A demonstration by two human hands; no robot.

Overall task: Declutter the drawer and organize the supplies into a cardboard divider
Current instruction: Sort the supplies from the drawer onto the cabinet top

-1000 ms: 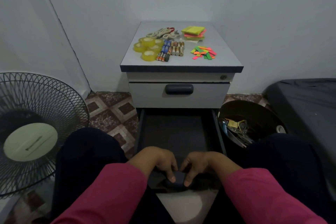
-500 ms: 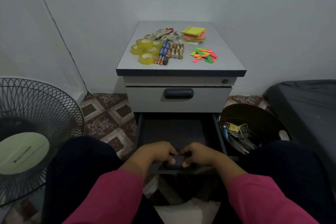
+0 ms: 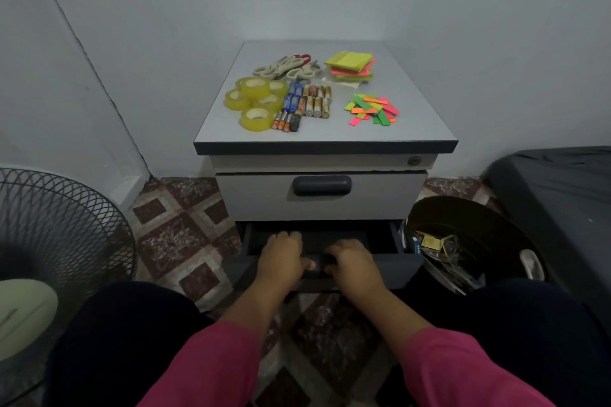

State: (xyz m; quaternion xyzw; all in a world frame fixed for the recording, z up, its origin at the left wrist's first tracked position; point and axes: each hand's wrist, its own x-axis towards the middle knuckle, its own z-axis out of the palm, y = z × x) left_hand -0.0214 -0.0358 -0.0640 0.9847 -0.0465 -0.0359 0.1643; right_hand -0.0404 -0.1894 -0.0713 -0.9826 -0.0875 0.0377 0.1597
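Note:
The lower drawer (image 3: 408,269) of the grey cabinet (image 3: 325,145) stands a little way open, its dark inside mostly hidden. My left hand (image 3: 281,259) and my right hand (image 3: 353,263) both grip the drawer's front at its handle, fingers curled over the top edge. Sorted on the cabinet top lie yellow tape rolls (image 3: 256,102), scissors (image 3: 286,66), batteries (image 3: 305,106), a stack of sticky notes (image 3: 350,65) and loose coloured paper flags (image 3: 372,109). No cardboard divider is in view.
The upper drawer (image 3: 322,196) is closed. A dark round bin (image 3: 469,241) holding scraps stands right of the drawer. A fan (image 3: 56,241) stands at the left, a dark bed or cover (image 3: 562,195) at the right. My knees flank the patterned tile floor (image 3: 178,238).
Both hands have pushed the lower drawer inward; it was pulled far out a second ago and now shows only a narrow gap.

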